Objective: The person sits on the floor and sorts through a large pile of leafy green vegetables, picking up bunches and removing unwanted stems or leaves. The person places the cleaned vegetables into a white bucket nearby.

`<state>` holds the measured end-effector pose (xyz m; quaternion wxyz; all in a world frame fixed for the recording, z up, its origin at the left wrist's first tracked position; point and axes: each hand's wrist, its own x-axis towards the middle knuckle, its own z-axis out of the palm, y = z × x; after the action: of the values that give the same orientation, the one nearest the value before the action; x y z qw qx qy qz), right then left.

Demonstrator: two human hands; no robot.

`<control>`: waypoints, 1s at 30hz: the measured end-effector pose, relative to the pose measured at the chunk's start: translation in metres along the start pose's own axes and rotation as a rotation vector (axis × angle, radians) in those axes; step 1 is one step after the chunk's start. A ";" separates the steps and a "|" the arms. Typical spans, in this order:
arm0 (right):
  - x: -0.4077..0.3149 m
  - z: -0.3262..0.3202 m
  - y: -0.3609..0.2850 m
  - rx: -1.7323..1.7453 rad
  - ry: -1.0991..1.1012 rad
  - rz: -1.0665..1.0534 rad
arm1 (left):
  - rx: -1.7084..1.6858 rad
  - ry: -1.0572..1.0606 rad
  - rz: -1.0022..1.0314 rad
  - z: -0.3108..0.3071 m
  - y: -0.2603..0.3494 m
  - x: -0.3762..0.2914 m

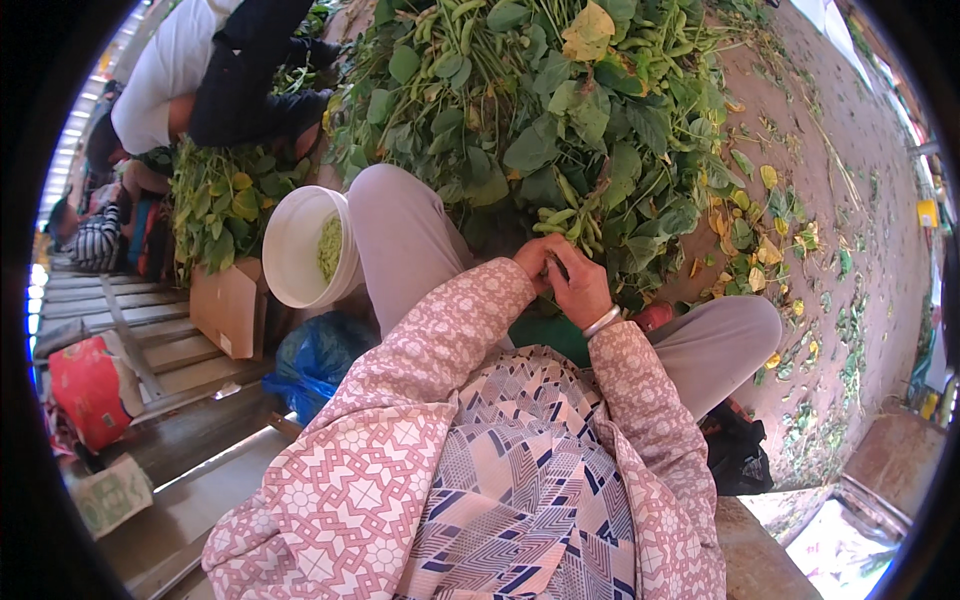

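Note:
My left hand (534, 262) and my right hand (581, 285) meet between my knees, fingers curled together around the stem end of a soybean plant with green pods (574, 221). A silvery bracelet (601, 320) circles my right wrist. What lies between the fingertips is partly hidden. Just beyond the hands rises a large heap of leafy soybean plants (532, 142). Left of my left knee, a white plastic bucket (296, 247) is tilted and holds shelled green beans (330, 249).
A person in a white shirt (169, 75) bends at the upper left by more plants (225, 202). A cardboard box (225, 311) and a blue plastic bag (311, 375) lie at left. Fallen leaves (757, 255) litter the ground at right. A black bag (739, 450) is beside my right leg.

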<state>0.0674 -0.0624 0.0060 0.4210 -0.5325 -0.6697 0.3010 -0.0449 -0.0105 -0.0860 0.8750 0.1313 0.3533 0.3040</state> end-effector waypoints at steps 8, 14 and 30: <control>0.005 0.006 0.008 -0.109 -0.088 0.137 | 0.076 0.021 0.053 0.020 0.010 -0.013; -0.011 0.030 0.016 -0.076 0.256 0.314 | -0.077 0.166 -0.023 0.002 0.004 0.007; -0.012 0.014 0.033 -0.090 0.234 0.243 | 0.009 -0.059 -0.127 -0.021 0.010 0.023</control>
<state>0.0708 -0.0650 -0.0316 0.4325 -0.6591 -0.5597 0.2555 -0.0510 0.0115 -0.1089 0.9019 0.1213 0.3364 0.2422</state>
